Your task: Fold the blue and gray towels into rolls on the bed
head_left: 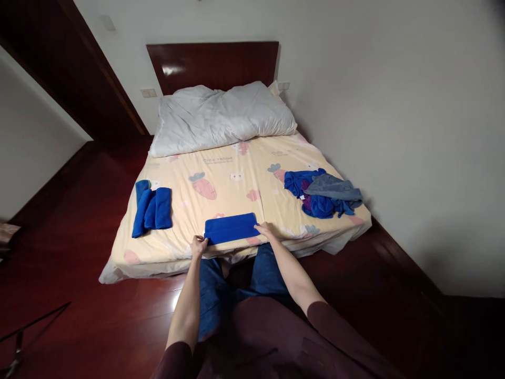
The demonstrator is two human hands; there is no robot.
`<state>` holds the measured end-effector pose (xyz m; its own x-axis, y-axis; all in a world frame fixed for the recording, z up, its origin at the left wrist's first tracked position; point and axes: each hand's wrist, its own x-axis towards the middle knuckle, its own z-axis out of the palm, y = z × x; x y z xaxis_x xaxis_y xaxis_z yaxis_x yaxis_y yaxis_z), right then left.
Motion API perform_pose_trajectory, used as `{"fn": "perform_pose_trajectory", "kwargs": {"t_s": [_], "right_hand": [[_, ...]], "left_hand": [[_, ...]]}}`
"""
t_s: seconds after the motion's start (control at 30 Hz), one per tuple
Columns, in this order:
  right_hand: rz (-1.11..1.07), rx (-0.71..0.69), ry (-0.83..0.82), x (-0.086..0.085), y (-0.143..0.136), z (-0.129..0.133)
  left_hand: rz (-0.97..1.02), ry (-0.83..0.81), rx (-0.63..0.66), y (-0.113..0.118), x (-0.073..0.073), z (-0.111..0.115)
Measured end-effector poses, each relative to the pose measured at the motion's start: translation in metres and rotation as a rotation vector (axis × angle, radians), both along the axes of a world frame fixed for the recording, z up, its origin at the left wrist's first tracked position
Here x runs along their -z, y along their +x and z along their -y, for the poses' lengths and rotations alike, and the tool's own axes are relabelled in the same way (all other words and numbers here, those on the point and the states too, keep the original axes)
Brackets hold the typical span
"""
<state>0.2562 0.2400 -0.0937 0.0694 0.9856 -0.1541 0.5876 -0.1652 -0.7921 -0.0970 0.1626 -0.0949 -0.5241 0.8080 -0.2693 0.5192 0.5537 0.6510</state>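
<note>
A blue towel (231, 228), folded into a long flat strip, lies near the front edge of the bed (185, 210). My left hand (198, 246) pinches its left end, thumb on top. At the opposite end, my right hand (263, 229) grips the towel's right edge between thumb and fingers. Several rolled or folded blue towels (162, 208) sit together to the left. Over on the right is a loose heap of crumpled cloths (321, 195) in blue, grey-blue and purple.
A white quilt (224, 116) is bunched across the bed's far end, before a dark wooden headboard (216, 66). A wall (414, 131) runs along the right side. Dark red flooring (79, 252) surrounds the bed, and a thin black stand leg (35, 322) shows at lower left.
</note>
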Motion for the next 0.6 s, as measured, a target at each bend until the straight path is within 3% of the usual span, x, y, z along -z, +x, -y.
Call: {"fn": "perform_pose_trajectory", "kwargs": {"t_s": [0.27,0.33,0.43,0.5,0.6], "right_hand": [[0.067,0.053,0.176,-0.013,0.029,0.030],[0.078,-0.019,0.305,-0.021,0.034,0.034],[0.110,-0.259,0.454,-0.029,0.023,0.037],[0.195,-0.393,0.398,-0.029,0.008,0.038],[0.398,-0.463,0.236,-0.021,-0.011,0.037]], "left_hand": [[-0.027,0.171,0.067,-0.018,-0.019,0.039],[-0.095,0.285,0.170,-0.018,-0.025,0.041],[-0.191,0.416,0.460,-0.004,-0.032,0.032],[-0.216,0.372,0.621,0.010,-0.031,0.023],[-0.275,0.215,0.705,0.024,-0.022,0.015]]}}
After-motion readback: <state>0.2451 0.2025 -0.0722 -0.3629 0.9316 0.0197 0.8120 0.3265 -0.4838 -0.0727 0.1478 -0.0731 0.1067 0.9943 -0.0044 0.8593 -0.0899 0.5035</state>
